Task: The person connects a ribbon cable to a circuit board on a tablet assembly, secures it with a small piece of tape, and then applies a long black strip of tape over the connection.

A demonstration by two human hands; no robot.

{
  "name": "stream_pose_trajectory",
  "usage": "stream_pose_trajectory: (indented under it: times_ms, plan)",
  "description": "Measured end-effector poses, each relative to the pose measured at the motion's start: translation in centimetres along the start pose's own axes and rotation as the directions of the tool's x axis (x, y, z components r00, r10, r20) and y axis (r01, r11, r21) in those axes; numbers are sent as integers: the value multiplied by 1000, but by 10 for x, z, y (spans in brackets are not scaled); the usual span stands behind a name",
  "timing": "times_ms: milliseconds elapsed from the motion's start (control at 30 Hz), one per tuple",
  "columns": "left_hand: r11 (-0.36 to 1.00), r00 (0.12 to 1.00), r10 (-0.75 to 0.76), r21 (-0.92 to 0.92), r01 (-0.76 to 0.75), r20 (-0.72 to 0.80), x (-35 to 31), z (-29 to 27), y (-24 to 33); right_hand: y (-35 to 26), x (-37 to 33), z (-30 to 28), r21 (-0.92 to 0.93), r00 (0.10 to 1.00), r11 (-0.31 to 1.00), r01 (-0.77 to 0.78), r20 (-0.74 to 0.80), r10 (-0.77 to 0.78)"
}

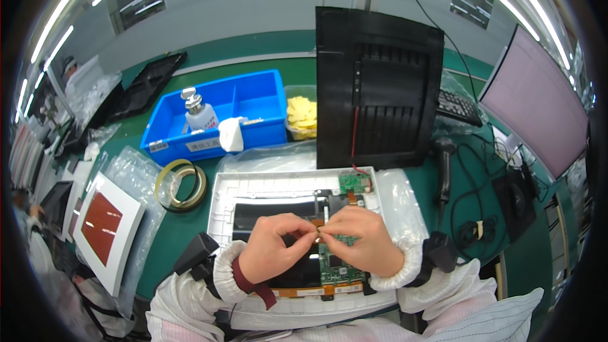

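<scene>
My left hand [273, 247] and my right hand [362, 240] meet over an opened white device housing [221, 191]. Thumb and forefinger are pinched on each hand, and the fingertips nearly touch. Whatever is between them is too small to make out; an orange flat cable [316, 222] shows right beside them. Under my right hand lies a green circuit board [342, 273], partly covered by the fingers. A smaller green board [354, 183] sits at the housing's far right corner. Along the near side runs a long orange flex strip [294, 292]. Dark panels fill the housing's left part.
A black panel [380, 88] stands upright behind the housing, a thin red wire running down it. Left of it are a blue divided bin [253, 98] with a pump bottle [201, 114], and tape rolls [183, 187]. At right: a handheld scanner [445, 168], cables, a monitor [538, 101].
</scene>
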State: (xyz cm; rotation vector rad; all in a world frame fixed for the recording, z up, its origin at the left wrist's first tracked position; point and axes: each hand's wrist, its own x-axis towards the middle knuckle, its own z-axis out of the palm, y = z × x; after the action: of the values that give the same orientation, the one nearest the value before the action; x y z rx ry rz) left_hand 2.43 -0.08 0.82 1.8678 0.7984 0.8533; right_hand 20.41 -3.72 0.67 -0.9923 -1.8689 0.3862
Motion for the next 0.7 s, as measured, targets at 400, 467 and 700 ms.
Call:
stream_pose_trajectory:
  times_ms: [400, 467, 700]
  plan:
    - [988, 995, 96, 122, -93, -19, 3, 1, 6, 1, 3, -6, 9, 996, 999, -51, 73, 50]
    - [987, 995, 96, 132, -92, -21, 3, 1, 5, 2, 3, -5, 8, 996, 999, -48, 76, 47]
    - [980, 994, 104, 171, -99, -20, 1, 2, 3, 3, 1, -2, 13, 997, 999, -42, 61, 41]
